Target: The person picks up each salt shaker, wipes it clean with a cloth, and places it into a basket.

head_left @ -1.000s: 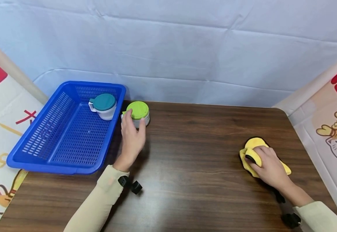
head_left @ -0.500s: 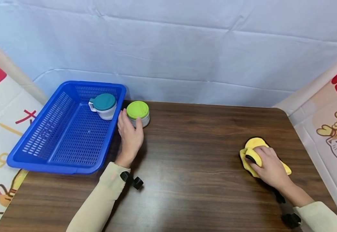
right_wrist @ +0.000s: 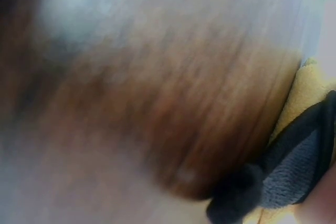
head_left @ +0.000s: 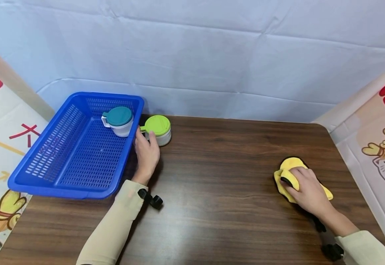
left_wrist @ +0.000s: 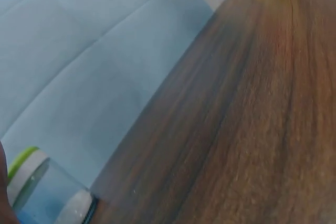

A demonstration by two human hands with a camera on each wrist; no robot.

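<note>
Beside the blue basket (head_left: 131, 147), my left hand (head_left: 147, 156) is at the handle side of a small lidded jar (head_left: 158, 125). The jar has a lime-green lid and a clear body, and it stands upright on the table. My thumb is close to its front; whether it touches cannot be told. The fingers lie between jar and basket rim, their tips partly hidden. At the right, my right hand (head_left: 308, 189) grips a bunched yellow cloth (head_left: 292, 162) with dark edging on the table. The right wrist view shows the cloth's grey underside (right_wrist: 291, 174).
Inside the basket, a similar jar with a teal lid (head_left: 119, 116) stands at the back right. The brown wooden table (head_left: 219, 191) ends at a pale cloth backdrop (head_left: 212, 66). Printed side sheets (head_left: 384, 162) border it.
My left hand has drawn back and slightly left from over the lid's edge, down beside the jar. The lid's green tab now shows. My right hand and the yellow cloth stay put.
</note>
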